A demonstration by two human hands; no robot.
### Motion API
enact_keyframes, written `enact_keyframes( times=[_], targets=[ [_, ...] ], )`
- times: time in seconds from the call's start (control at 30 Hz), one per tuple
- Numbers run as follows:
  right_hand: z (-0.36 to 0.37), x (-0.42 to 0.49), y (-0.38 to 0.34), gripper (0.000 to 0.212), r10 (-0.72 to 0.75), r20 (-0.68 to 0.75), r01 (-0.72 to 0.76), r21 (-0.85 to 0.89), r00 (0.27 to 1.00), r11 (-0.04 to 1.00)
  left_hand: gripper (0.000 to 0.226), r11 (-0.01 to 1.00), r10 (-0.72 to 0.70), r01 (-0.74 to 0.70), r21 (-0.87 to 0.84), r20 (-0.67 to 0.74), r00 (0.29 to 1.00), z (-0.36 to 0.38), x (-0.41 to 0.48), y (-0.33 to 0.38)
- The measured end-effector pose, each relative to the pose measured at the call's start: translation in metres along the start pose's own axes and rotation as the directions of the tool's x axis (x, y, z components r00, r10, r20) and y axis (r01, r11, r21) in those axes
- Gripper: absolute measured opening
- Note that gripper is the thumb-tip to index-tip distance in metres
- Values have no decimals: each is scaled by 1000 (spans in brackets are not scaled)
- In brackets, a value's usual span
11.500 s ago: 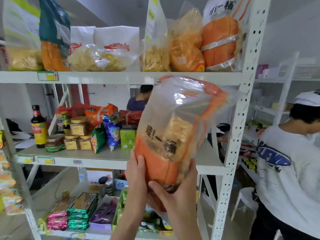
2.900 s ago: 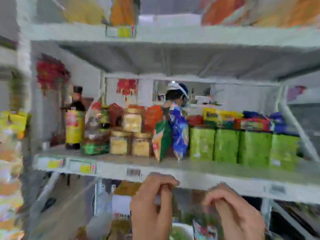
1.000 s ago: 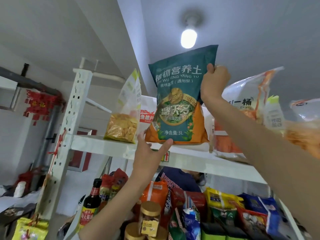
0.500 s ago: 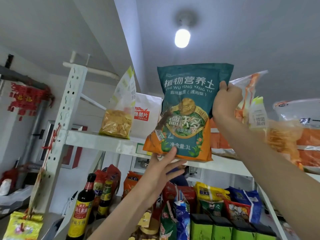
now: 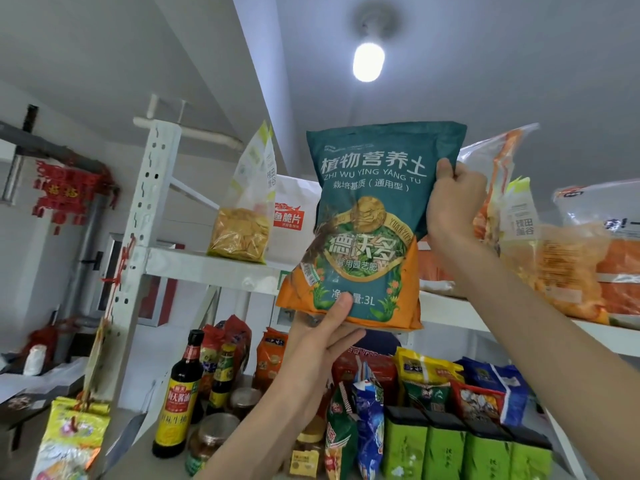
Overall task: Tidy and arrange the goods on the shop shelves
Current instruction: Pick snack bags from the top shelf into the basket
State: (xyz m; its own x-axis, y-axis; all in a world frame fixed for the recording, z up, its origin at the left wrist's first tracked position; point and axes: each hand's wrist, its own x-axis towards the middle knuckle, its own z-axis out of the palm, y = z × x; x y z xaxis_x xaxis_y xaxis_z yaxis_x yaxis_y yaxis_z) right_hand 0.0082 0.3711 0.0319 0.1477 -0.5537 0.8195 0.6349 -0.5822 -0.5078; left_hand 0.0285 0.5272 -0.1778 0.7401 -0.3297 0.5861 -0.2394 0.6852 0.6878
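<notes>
While off the shelf point(image 5: 207, 268), soil bag point(image 5: 374, 216) in pinch: left hand point(image 5: 322, 344) below, right hand point(image 5: 453, 206) beside.

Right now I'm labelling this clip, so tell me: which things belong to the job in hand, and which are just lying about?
In hand: soil bag, left hand, right hand, top shelf.
Lying about: soy sauce bottle, green boxes, red ornament, ceiling lamp.

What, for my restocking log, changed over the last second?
The soil bag came off the top shelf, forward and down. The left hand, open before, now holds its bottom. The right hand still grips its right edge; the yellow snack bag stayed.
</notes>
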Motion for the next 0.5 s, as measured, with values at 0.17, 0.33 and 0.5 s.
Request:
enact_keyframes(
  times=[0.17,0.33,0.5],
  targets=[
    [-9,16,-27,31,-36,-3,36,35,999,999,83,990,125,-123,64,-35,992,13,3,25],
    [-13,6,-16,38,-52,23,51,36,998,998,85,945,306,-283,166,-138,942,19,-16,22],
    [-12,-12,11,42,25,209,-48,106,978,993,102,858,454,-355,372,-222,863,14,-37,-3]
  ],
)
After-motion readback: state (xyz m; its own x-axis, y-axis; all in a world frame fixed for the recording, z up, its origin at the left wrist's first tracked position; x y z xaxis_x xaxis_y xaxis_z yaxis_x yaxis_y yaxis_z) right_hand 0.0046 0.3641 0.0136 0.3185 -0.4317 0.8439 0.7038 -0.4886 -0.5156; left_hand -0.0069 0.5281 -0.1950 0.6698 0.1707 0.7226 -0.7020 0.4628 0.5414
